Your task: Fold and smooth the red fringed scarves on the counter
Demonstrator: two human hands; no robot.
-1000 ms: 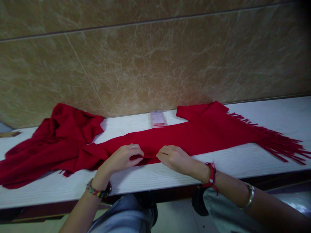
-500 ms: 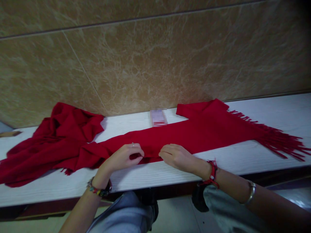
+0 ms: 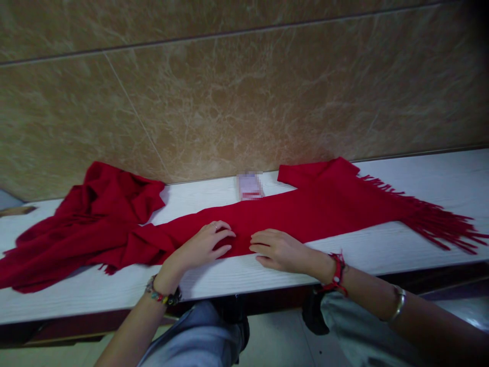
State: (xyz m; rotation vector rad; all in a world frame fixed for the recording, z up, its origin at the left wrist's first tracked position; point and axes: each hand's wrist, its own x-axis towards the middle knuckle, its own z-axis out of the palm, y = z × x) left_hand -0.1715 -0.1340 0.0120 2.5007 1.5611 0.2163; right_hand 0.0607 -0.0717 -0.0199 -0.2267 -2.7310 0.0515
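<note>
Wall (image 3: 244, 102): marbled tile, rising right behind the bench, wide as the view!
Bench (image 3: 424, 171): white, with red cloth running along most of its top.
Scarf (image 3: 328, 209): there it lay, on the bench, smooth in one part and rumpled in another; roughly midway to lying flat, I judged.
Flat stretch (image 3: 244, 216): the tidy part! From the bench's middle towards its right end the cloth was smooth, its near edge fairly straight; little seemed left there.
Heap (image 3: 110, 191): over at the bench's left end, a different story: bunched, creased, partly out of view, not yet flat, and it looked like the largest piece left.
Fringe (image 3: 439, 224): at the bench's right end, strands fanned out loose, ungathered.
Flap (image 3: 301, 176): at the bench's back, right of its middle, skewed from the main run.
Right hand (image 3: 280, 250): near the bench's front middle, fingers softly bent and slightly parted at the cloth's near edge, clasping nothing that showed.
Left hand (image 3: 208, 244): just across from it, at the bench's front middle, fingers spread, thumb apart, no pinch; whether the tips pressed the cloth, I couldn't tell.
Packet (image 3: 250, 186): at the bench's back middle, blurred.
</note>
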